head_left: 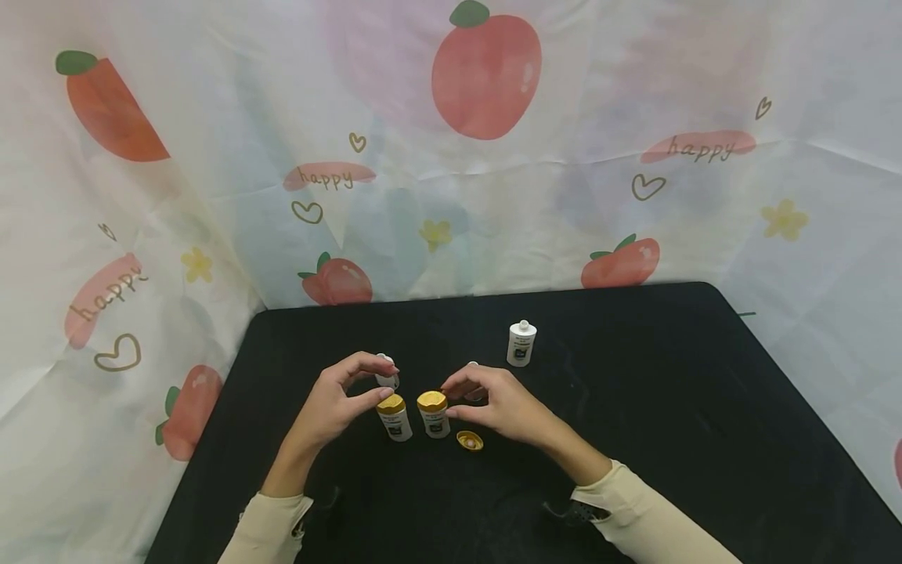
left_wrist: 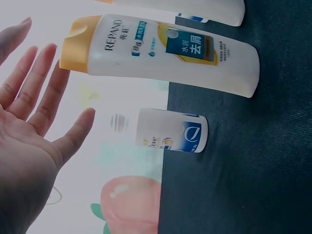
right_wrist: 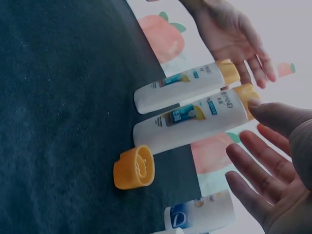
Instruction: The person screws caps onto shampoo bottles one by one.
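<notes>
Two white shampoo bottles with yellow caps stand upright side by side on the table: the left shampoo bottle (head_left: pixel 397 426) and the right shampoo bottle (head_left: pixel 437 426). My left hand (head_left: pixel 333 405) is at the left bottle's cap, its fingers extended and spread in the left wrist view. My right hand (head_left: pixel 503 401) is beside the right bottle's cap; in the right wrist view its thumb (right_wrist: pixel 273 114) overlaps that cap and the other fingers spread loosely below. Neither hand is wrapped round a bottle. A loose yellow cap (head_left: pixel 470 441) lies near the right bottle, its hollow side showing.
On the black table (head_left: pixel 669 439), a white bottle (head_left: pixel 521 346) without a cap stands farther back. A small white-and-blue Dove bottle (left_wrist: pixel 173 130) stands behind my left hand. Another Dove bottle (right_wrist: pixel 202 213) is partly hidden behind my right hand. A printed cloth (head_left: pixel 395 94) hangs behind the table.
</notes>
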The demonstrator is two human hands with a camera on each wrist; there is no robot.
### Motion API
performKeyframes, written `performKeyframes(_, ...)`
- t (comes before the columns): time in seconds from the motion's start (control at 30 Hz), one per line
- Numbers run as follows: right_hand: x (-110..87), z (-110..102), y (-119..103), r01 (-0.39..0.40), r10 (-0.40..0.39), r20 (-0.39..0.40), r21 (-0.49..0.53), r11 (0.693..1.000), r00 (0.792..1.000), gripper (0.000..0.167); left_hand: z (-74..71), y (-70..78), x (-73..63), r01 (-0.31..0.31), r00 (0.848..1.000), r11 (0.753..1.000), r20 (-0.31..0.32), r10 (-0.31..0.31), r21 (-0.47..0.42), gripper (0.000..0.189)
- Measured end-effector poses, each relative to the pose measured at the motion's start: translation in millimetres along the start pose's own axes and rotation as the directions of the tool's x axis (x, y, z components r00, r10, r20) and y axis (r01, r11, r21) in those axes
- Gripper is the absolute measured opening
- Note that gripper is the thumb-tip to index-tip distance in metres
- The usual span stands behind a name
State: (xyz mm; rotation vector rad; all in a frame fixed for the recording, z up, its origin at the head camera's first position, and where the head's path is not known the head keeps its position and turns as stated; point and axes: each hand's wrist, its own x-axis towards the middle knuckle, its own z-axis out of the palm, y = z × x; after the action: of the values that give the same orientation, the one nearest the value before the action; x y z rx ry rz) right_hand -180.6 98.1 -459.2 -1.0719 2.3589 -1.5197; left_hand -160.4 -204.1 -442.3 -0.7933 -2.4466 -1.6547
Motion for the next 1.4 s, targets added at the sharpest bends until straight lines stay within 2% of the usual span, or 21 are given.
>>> performKeyframes(0.27, -5.6, -9.0, 3.3, -0.008, 0.008, -0.006, -0.005, 1.000, 1.000, 0.029, -1.9, 5.9, 3.2, -0.029, 0.999, 1.000, 0.017, 0.029, -0.011, 0.034)
performKeyframes(0.47, -11.2, -14.1, 4.1, -0.010, 0.010, -0.008, -0.020, 1.000, 1.000, 0.029, -3.2, 10.6, 14.6, -0.046, 0.999, 0.999, 0.023, 0.046, -0.009, 0.037)
performKeyframes(0.8, -23.0, -16.6, 8.1, 0.010, -0.010, 0.011, 0.006, 1.000, 1.000, 0.030, 2.7, 25.4, 47.3, -0.050, 0.996, 0.999, 0.074, 0.049, 0.006, 0.040)
performKeyframes(1.03, -32.6, -17.6, 9.0, 0.000, 0.000, 0.010, -0.007, 1.000, 1.000, 0.030, 6.5, 35.8, 74.3, -0.072, 0.990, 0.996, 0.122, 0.065, 0.056, 0.043)
performKeyframes(1.4, -43.5, -12.0, 14.1, 0.012, -0.012, 0.011, -0.027, 1.000, 1.000, 0.030, 15.7, 39.4, 111.6, -0.075, 0.980, 0.993, 0.191, 0.056, 0.092, 0.042)
